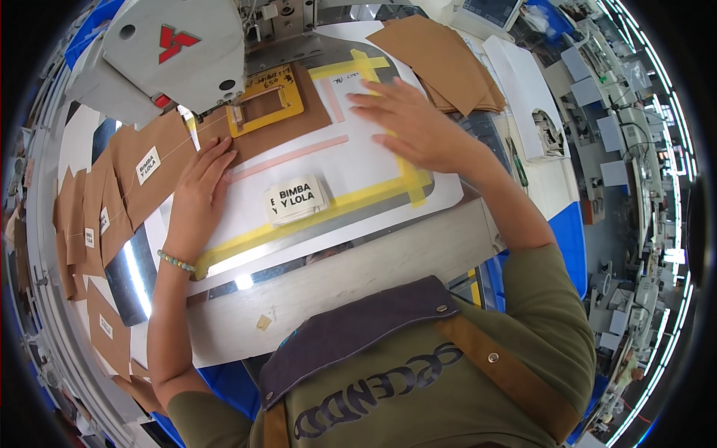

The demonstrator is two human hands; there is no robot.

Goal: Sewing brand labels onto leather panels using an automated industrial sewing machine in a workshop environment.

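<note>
My left hand (202,183) lies flat with fingers stretched, its fingertips at the edge of brown fabric beside the sewing machine head (179,56). A yellow clamp frame (293,104) with a rectangular opening rests on a brown fabric piece (317,112) below the machine. My right hand (422,131) is open and holds nothing, fingers apart, over the right side of the white template sheet (358,160). A small stack of white printed labels (296,201) sits on the sheet between my hands. Left of my left hand, a brown piece (123,160) bears a sewn-on white label (148,166).
More labelled brown pieces (112,224) trail down the left side, joined by thread. A stack of brown pieces (441,60) lies at the far right, near thread snips (517,164). Yellow tape (336,205) and pink strips (291,157) mark the sheet. A blue bin (569,243) stands at right.
</note>
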